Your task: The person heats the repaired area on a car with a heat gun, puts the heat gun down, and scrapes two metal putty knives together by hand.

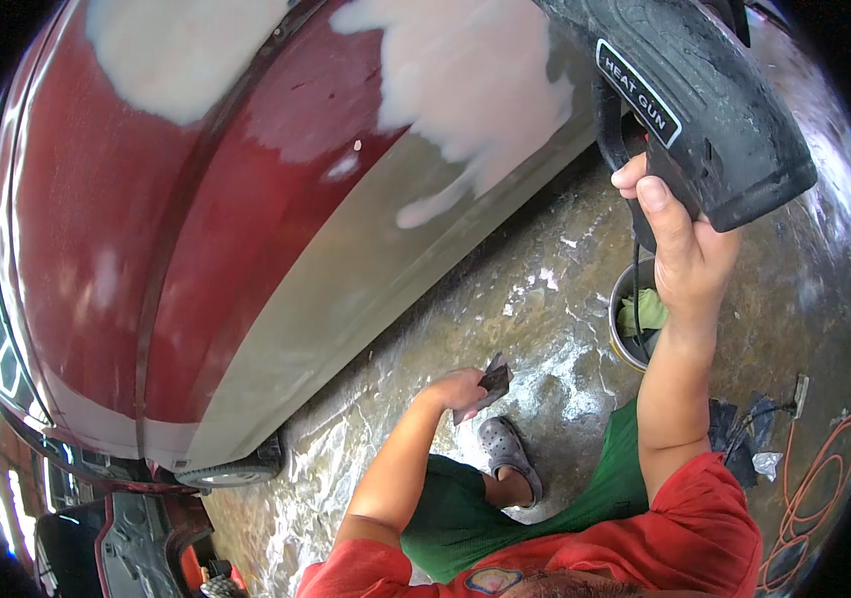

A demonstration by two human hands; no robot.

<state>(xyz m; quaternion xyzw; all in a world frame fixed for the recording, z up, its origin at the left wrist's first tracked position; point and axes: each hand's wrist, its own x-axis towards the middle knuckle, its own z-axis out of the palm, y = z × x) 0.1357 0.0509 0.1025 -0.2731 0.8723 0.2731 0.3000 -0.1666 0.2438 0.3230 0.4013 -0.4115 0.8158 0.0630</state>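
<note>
Heat gun (709, 95) of matt, scuffed plastic

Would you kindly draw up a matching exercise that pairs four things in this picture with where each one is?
Things
1. Heat gun
2. Green cloth
3. Orange cord
4. Dark flat piece

Places
A. In the left hand
B. Lying in loops on the floor
C. In the right hand
D. Inside the bucket

Pairs: 1-C, 2-D, 3-B, 4-A.
</note>
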